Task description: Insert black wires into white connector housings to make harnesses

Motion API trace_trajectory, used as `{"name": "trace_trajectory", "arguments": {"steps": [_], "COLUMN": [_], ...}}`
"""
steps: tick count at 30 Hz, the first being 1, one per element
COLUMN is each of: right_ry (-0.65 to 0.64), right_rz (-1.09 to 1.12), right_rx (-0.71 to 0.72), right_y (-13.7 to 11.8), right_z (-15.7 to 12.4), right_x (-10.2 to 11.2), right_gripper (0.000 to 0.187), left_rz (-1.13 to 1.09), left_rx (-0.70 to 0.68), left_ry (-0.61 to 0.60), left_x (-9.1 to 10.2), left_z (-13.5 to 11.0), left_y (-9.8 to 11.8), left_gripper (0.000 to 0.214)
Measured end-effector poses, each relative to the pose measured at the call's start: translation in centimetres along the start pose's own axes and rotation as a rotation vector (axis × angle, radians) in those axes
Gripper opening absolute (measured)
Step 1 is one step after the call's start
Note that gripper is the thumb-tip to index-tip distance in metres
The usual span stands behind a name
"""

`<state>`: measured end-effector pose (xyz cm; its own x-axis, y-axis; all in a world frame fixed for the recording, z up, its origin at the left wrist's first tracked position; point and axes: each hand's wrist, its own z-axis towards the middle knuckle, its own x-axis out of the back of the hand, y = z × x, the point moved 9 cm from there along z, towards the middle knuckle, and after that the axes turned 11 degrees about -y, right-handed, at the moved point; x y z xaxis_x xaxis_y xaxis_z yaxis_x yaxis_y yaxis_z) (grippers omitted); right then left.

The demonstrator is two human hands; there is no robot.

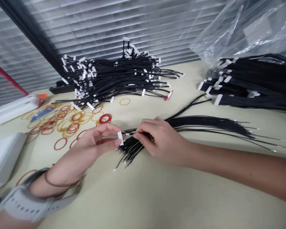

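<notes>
At the lower left of the frame, the left hand point(95, 140), a pale watch strap point(26, 203) on its wrist, is pinching a small white connector point(120, 138) between thumb and fingers. Just right of it at centre, the right hand point(162, 140) is closing its fingertips on a black wire, resting over the loose wire bundle point(205, 124) fanning rightward. Behind, rubber bands point(66, 122) are lying scattered at left, a finished wire pile point(116, 76) is sitting at upper centre, and tied bundles point(252, 86) are lying under a plastic bag point(248, 28) at upper right.
</notes>
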<state>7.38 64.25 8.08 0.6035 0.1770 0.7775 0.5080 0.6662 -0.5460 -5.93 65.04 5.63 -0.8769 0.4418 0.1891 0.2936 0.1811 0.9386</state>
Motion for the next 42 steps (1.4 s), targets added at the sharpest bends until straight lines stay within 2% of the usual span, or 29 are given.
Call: {"name": "trace_trajectory", "arguments": {"steps": [5,12,21,30,36,42], "right_ry": [0.016,0.019,0.009,-0.016,-0.02,-0.03], "right_rz": [0.054,0.055,0.014,-0.007,-0.013,-0.146], "right_rx": [-0.01,-0.027,-0.036,-0.014,0.022,0.103], "right_y": [0.2,0.4,0.3,0.2,-0.1,-1.1], "right_z": [0.1,0.1,0.1,0.0,0.0,-0.1], "right_x": [0.2,0.3,0.2,-0.1,-0.1,-0.5], "right_gripper": [0.017,0.017,0.016,0.016,0.015,0.02], "left_rz": [0.024,0.125,0.109,0.067,0.049,0.063], "left_rx": [-0.014,-0.004,-0.047,0.002,-0.016,-0.038], "left_ry": [-0.066,-0.068,-0.113,-0.095,-0.062,-0.017], "left_x": [-0.6,-0.9,-0.9,-1.1,-0.9,-1.0], "left_z": [0.5,0.7,0.6,0.6,0.5,0.2], "left_y": [0.1,0.1,-0.1,0.0,0.0,0.1], "left_gripper": [0.014,0.007,0.006,0.009,0.011,0.008]}}
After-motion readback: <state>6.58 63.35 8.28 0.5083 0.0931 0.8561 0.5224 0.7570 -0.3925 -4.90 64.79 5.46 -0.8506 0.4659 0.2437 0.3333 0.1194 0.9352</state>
